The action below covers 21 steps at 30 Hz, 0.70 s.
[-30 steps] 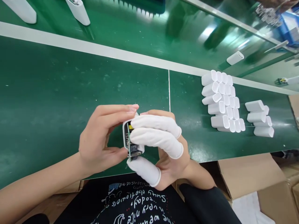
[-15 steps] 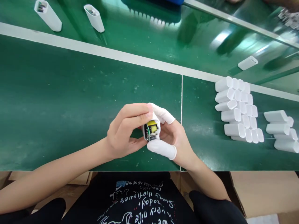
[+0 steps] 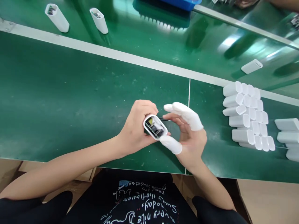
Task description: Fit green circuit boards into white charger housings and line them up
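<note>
My left hand (image 3: 136,126) is closed around a white oval plastic casing (image 3: 153,116), its open end turned up toward me. Inside that casing a circuit board (image 3: 150,127) shows, with a yellow part and dark components. My right hand (image 3: 190,133) wears white finger covers on the thumb and some fingers. Its thumb tip rests at or very near the casing's lower right rim, while the other fingers curve apart from it. Thin dark lines, perhaps wires or pins, show between the casing and those fingers; I cannot make them out.
White casings (image 3: 243,119) stand in stacked rows on the right, with several more (image 3: 288,124) at the far right edge. Beyond the pale strip lie two open casings (image 3: 57,19) at the left and one casing (image 3: 251,66) at the right. A blue tray (image 3: 182,3) is at the top.
The casing has turned so its opening faces up, and my left hand has wrapped around it. My right fingers have spread away from it. The whole view has shifted slightly.
</note>
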Each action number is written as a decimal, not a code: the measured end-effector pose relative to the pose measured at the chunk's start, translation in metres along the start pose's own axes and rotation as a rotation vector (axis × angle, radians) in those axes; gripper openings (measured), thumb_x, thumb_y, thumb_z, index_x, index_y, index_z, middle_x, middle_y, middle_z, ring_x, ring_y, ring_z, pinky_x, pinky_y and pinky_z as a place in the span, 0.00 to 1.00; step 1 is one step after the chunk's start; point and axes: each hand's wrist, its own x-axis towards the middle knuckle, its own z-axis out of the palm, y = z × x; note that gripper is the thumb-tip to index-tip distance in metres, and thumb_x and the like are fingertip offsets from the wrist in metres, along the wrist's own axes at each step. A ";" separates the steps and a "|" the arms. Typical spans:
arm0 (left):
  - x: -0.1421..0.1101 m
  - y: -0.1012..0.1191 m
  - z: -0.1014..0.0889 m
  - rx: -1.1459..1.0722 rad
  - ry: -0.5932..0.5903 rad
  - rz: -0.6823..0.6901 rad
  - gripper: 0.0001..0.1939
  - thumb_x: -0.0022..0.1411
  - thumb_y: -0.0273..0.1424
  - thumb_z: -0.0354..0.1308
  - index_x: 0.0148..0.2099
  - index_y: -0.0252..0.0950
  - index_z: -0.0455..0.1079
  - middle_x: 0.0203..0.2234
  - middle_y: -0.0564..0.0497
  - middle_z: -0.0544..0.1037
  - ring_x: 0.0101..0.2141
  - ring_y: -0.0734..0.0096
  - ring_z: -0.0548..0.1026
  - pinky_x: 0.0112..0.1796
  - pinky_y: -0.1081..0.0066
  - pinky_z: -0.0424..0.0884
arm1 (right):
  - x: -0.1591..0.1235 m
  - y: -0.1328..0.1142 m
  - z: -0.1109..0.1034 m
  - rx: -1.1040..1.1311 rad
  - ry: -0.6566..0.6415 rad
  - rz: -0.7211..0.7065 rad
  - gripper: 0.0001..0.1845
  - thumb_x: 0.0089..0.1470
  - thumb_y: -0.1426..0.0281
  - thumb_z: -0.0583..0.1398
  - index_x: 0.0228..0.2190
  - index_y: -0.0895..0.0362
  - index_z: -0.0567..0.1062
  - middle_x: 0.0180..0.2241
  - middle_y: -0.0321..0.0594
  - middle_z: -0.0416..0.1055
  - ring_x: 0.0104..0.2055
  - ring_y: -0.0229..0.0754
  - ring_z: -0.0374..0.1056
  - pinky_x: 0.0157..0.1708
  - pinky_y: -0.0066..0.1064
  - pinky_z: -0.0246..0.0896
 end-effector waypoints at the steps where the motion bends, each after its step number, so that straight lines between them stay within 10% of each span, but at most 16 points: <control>1: -0.001 0.001 0.000 -0.022 -0.006 -0.066 0.21 0.57 0.40 0.66 0.43 0.40 0.58 0.34 0.52 0.70 0.36 0.69 0.72 0.33 0.67 0.72 | -0.002 0.001 0.002 -0.102 0.023 -0.123 0.29 0.51 0.68 0.70 0.53 0.53 0.69 0.49 0.45 0.70 0.45 0.50 0.71 0.47 0.45 0.71; 5: -0.002 0.010 0.001 -0.062 0.005 -0.203 0.18 0.58 0.35 0.65 0.42 0.40 0.57 0.32 0.54 0.66 0.27 0.77 0.65 0.23 0.74 0.64 | -0.005 0.002 0.011 -0.414 0.041 -0.443 0.21 0.55 0.74 0.67 0.50 0.60 0.72 0.45 0.51 0.73 0.46 0.50 0.70 0.42 0.42 0.74; 11: -0.004 0.014 0.002 0.022 0.029 -0.061 0.21 0.53 0.20 0.60 0.47 0.38 0.57 0.37 0.49 0.66 0.36 0.71 0.67 0.31 0.71 0.70 | -0.003 0.004 0.013 -0.476 0.078 -0.542 0.15 0.58 0.80 0.62 0.47 0.64 0.73 0.43 0.55 0.71 0.46 0.49 0.70 0.39 0.41 0.73; 21: -0.003 0.015 0.001 0.036 -0.021 -0.031 0.23 0.53 0.18 0.58 0.49 0.36 0.55 0.37 0.48 0.64 0.37 0.70 0.67 0.33 0.70 0.69 | 0.001 0.010 0.008 -0.243 -0.060 -0.414 0.21 0.57 0.80 0.60 0.52 0.62 0.68 0.46 0.50 0.67 0.49 0.49 0.66 0.46 0.42 0.68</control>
